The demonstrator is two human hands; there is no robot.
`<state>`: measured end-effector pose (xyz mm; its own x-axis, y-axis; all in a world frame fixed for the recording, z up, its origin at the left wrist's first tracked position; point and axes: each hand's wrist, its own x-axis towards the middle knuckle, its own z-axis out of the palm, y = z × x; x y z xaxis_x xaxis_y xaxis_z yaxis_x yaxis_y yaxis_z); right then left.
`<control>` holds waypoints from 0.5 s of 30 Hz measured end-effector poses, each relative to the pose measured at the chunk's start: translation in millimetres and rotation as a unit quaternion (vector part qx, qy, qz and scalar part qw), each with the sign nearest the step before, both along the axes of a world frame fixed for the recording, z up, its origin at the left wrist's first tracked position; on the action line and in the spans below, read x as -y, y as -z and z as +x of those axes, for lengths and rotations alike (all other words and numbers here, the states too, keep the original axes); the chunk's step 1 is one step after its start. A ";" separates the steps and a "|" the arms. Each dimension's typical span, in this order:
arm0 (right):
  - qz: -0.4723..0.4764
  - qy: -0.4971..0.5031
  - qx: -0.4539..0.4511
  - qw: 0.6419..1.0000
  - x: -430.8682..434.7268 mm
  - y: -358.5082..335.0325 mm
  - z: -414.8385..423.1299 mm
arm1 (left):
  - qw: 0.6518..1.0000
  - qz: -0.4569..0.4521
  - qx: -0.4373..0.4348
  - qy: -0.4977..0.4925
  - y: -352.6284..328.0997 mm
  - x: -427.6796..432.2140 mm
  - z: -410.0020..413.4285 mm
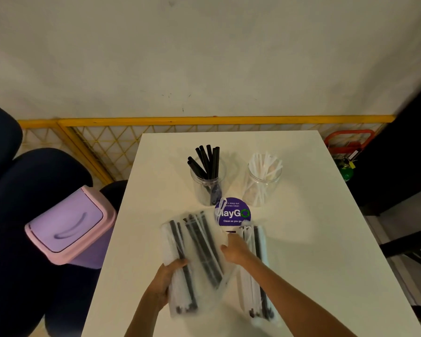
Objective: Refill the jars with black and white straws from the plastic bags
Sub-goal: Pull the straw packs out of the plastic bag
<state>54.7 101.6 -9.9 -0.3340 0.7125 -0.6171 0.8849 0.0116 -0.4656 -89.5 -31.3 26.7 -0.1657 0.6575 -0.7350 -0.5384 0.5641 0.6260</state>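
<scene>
Your left grip [167, 276] is curled round the lower left edge of the left bag [197, 251], which is blurred and holds black straws. Your right grip [233, 251] seems to pinch that bag's right edge, though blur hides the fingers. Just beside it, the right bag [255, 276] lies on the counter [314, 215] under your forearm, with white straws and a few black ones inside.

You are early in the job, by my reading. Both bags look full, the jar of black straws [208, 181] and the jar of white straws [263, 181] each hold only a loose handful, and every straw has yet to go across.

A lidded bin [68, 224] stands against the counter's left side. A purple sticker [232, 212] lies flat between bags and jars and blocks nothing. The straws already leaning out of both jars could catch a careless reach.
</scene>
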 end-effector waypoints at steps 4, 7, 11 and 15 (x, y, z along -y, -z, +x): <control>0.043 0.024 0.011 0.999 4.1 9.1 -4.8 | 0.992 -0.021 -0.127 -0.019 13.5 0.2 -3.6; 0.053 0.049 0.024 0.997 6.6 16.9 -6.9 | 0.974 -0.050 -0.220 -0.007 24.6 0.6 -8.1; 0.059 0.099 0.020 0.993 10.8 22.9 -10.0 | 0.934 -0.081 -0.349 -0.012 27.3 -0.7 -9.0; 0.066 0.106 0.024 0.992 11.6 26.1 -13.6 | 0.908 -0.037 -0.412 -0.064 24.9 -4.1 -9.1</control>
<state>41.0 90.0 -36.0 -0.1401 0.8390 -0.5258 0.8954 -0.1193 -0.4291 -98.5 -27.3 1.8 -0.7512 0.5480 -0.3679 0.0308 0.5859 0.8098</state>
